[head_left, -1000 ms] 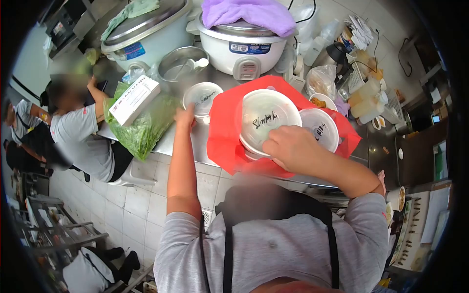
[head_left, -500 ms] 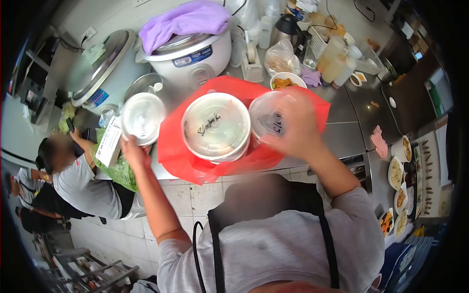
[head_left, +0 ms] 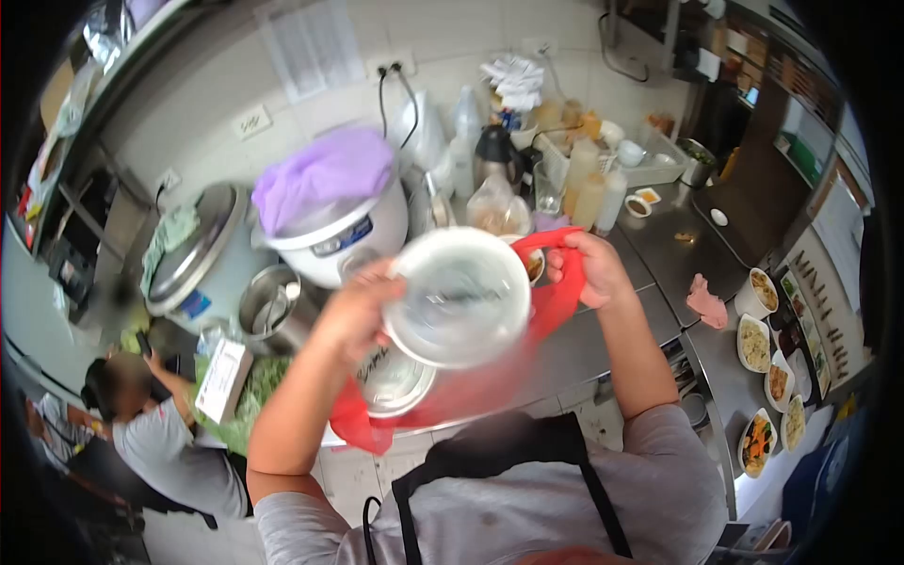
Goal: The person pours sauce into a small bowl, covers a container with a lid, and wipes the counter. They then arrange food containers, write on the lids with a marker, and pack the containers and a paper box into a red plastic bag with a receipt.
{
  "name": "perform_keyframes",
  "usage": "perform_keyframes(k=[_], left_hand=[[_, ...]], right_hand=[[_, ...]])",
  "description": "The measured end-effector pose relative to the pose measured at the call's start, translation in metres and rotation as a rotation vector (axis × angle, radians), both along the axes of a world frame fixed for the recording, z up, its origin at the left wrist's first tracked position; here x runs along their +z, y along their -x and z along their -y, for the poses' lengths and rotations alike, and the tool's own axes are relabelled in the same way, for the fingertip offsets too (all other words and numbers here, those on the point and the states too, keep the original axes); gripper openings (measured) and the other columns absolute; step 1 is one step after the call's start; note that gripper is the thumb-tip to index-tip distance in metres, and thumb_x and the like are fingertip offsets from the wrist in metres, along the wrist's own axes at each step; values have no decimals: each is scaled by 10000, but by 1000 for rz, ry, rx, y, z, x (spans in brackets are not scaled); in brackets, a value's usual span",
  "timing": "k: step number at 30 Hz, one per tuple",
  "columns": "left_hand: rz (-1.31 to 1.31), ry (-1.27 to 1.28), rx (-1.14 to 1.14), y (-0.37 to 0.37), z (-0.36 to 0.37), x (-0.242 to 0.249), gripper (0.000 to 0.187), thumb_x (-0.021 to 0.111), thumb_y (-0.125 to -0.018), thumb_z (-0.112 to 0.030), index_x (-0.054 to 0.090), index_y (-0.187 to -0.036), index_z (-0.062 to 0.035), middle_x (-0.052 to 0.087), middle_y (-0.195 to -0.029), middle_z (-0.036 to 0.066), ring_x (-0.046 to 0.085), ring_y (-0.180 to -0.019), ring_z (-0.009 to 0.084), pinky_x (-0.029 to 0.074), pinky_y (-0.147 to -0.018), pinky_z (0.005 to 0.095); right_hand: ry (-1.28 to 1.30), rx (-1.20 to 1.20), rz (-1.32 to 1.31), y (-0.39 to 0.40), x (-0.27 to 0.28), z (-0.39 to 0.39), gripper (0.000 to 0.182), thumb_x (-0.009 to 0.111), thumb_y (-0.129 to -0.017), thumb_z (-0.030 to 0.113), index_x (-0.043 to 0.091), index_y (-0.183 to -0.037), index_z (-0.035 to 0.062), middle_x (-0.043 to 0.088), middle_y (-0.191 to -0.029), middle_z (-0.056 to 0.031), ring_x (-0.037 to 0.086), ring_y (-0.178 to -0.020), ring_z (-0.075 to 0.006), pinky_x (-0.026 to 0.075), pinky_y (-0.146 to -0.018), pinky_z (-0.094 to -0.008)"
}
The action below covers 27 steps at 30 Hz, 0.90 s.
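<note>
My left hand (head_left: 361, 306) grips the side of a round white tub with a clear lid (head_left: 457, 297), which is raised above the red plastic bag (head_left: 556, 301). Below it and to the left, a second lidded tub (head_left: 394, 381) sits in the bag, with black handwriting on its lid. My right hand (head_left: 595, 268) has its fingers closed round the bag's upper right edge and pulls it up. The lower part of the bag is blurred by motion. Most of the bag's inside is hidden behind the raised tub.
Rice cookers (head_left: 325, 221), one under a purple cloth (head_left: 325, 174), and a metal pot (head_left: 268, 301) stand behind at left. Squeeze bottles (head_left: 584, 188) are at the back. Several food bowls (head_left: 753, 344) line the right counter. A person (head_left: 169, 443) works at left.
My left hand has brought its tub from the left to above the bag. My right hand has left the smaller tub's lid and now holds up the bag's edge. The view has shifted.
</note>
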<state>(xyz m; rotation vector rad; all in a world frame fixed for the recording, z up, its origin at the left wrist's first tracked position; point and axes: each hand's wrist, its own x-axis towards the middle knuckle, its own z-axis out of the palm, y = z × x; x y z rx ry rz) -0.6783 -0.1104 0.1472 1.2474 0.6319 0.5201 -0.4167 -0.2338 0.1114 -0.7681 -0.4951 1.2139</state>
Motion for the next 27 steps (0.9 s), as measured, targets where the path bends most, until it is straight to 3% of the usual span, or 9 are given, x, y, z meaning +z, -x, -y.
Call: perform_keyframes(k=[2,7,8,12,15,18,22,26,27], left_hand=[[-110,-4,-162,-23,-1,-5,246,435,-792,-124,508,-1017,-55,562,-663,17,461,-378,68,312,-267,169],[-152,-206,-204,-66,-7,-31,268,417,-814,-146,500,-1055,-65,548,-686,18,442,-407,68,329,-320,191],[-344,-312,-210,-68,0,-17,275,405,-823,-173,517,-1035,-39,574,-743,71,530,-556,127,427,-462,256],[-397,-672,-200,-74,-27,-57,325,398,-826,-237,534,-976,17,566,-906,208,541,-881,295,384,-809,347],[-546,-783,-198,-68,-23,-46,344,404,-821,-252,515,-1012,11,552,-921,234,533,-890,327,396,-788,364],[-598,-897,-166,-62,-21,-48,352,422,-844,-282,507,-1053,-13,575,-892,167,560,-827,254,421,-728,327],[-650,-891,-192,-57,-2,-19,388,451,-825,-312,484,-1086,-27,569,-902,174,560,-831,267,422,-732,331],[-656,-855,-99,-45,16,5,376,508,-797,-263,480,-1083,-21,568,-886,167,564,-810,243,437,-703,324],[-643,-842,-51,-39,21,8,367,526,-789,-240,482,-1078,-18,569,-879,160,566,-800,229,442,-694,319]], right_hand=[[-237,286,-121,-3,16,-2,165,410,-789,92,489,-931,61,524,-682,-62,429,-460,-104,337,-417,-214],[-376,106,48,25,105,10,237,420,-792,80,429,-1029,77,504,-652,-41,346,-420,-52,262,-386,-182],[-393,100,87,25,112,7,249,426,-793,77,419,-1041,79,503,-646,-36,339,-418,-44,261,-385,-181],[-170,393,882,8,130,-9,274,506,-781,135,432,-1034,60,509,-683,-25,385,-463,-27,282,-390,-161],[-53,220,1580,-29,155,-51,280,552,-766,240,473,-977,73,518,-698,-11,457,-516,-56,344,-422,-187],[-87,-35,1256,-76,207,-139,342,556,-765,358,490,-970,93,524,-740,7,511,-610,-99,406,-509,-221],[-210,-420,655,-124,273,-255,390,604,-737,264,452,-1008,28,503,-802,-83,514,-661,-143,420,-535,-248],[-308,-381,215,-149,310,-331,179,549,-751,198,483,-884,98,470,-778,-107,463,-573,-216,385,-468,-357],[-410,-333,146,-156,310,-345,193,548,-761,207,473,-904,102,438,-710,-75,417,-546,-175,344,-423,-298]])
